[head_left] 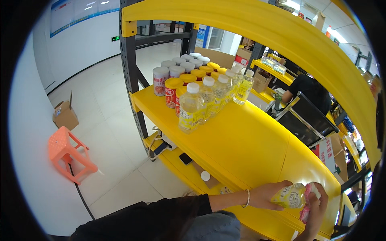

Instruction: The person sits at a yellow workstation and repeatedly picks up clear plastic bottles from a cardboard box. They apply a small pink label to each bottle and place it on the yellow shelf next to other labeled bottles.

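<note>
My left hand [263, 195], with a bracelet at the wrist, grips a clear plastic bottle [290, 197] with a yellow label. The bottle is tilted nearly on its side above the yellow shelf [241, 148]. My right hand [320, 199] is closed round a pink and white cloth [306, 211] pressed against the bottle's right end. Cloth and fingers cover that end, so its cap cannot be made out. Farther back on the shelf, similar bottles [192, 106] with white caps stand upright in a row, one bottle [243, 87] slightly apart at the right.
Left of the bottles stand red cans with yellow lids [173, 90] and cans with whitish lids [160, 80]. A dark upright post [130, 76] and a yellow beam [241, 22] frame the shelf. An orange stool [66, 150] is on the floor. A seated person [311, 94] is beyond.
</note>
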### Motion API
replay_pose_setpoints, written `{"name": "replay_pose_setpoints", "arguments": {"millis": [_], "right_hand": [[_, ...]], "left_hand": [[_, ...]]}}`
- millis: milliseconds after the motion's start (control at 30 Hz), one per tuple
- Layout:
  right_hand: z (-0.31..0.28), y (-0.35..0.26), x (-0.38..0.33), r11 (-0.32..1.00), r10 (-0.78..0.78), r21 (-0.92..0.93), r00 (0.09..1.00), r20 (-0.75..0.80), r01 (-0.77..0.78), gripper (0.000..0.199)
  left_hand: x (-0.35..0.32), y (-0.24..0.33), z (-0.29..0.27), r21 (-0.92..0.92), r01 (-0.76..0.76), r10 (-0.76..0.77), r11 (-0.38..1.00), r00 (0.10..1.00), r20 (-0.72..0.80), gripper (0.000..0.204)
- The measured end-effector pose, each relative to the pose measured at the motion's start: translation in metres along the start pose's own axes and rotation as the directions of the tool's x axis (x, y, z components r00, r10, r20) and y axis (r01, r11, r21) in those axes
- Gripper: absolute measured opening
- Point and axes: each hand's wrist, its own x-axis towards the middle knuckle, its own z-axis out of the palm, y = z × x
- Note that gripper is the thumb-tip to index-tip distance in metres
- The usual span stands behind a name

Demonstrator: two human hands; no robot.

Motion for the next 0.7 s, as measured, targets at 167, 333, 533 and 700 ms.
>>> {"name": "replay_pose_setpoints", "arguments": {"millis": [167,333,533,700], "right_hand": [[0.019,-0.009,0.019,0.997,-0.041,-0.061,0.999,0.008,0.041,0.036],[0.03,-0.016,0.024,0.977,-0.141,-0.163,0.99,0.005,0.14,0.034],[0.048,-0.025,0.007,0.937,-0.279,-0.243,0.956,-0.092,0.25,0.031],[0.045,-0.017,0.005,0.931,-0.328,-0.213,0.937,-0.123,0.297,0.031]], "left_hand": [[0.003,-0.007,0.003,0.019,-0.023,0.025,1.0,0.992,-0.122,0.07],[0.006,-0.014,0.004,-0.077,-0.012,-0.001,0.997,0.988,-0.156,0.069],[0.004,-0.013,0.001,-0.01,-0.002,0.0,1.0,0.981,-0.194,0.07],[0.005,-0.009,0.003,-0.087,0.01,-0.023,0.996,0.989,-0.147,0.066]]}}
